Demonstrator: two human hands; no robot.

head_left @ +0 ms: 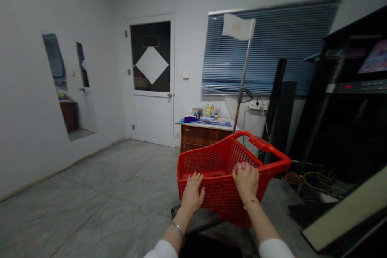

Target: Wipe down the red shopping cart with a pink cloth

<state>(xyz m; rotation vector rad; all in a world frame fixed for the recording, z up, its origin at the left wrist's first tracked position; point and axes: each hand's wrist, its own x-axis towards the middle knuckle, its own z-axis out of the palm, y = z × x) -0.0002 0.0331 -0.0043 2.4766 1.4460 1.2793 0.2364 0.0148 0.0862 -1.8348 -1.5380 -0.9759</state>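
Note:
A red plastic shopping cart (202, 157) with latticed walls stands in front of me. My left hand (192, 193) lies against the rim of its near side, fingers stretched forward and nothing visible in them. Farther right, my right hand (247, 180) is closed at the same rim, near the cart's handle (269, 149). A small, soft-looking pink thing (243, 165) pokes out at its fingers; its kind is unclear. Part of the near rim is covered by my hands, as is most of the pink thing.
Behind the cart is a wooden cabinet (199, 135) with a purple cloth (190, 119) and bottles on top. A pole with a white flag (237, 27) rises beside it. Cables (317, 179) and a pale board (347, 209) lie at right. A white door (153, 117) is at the back.

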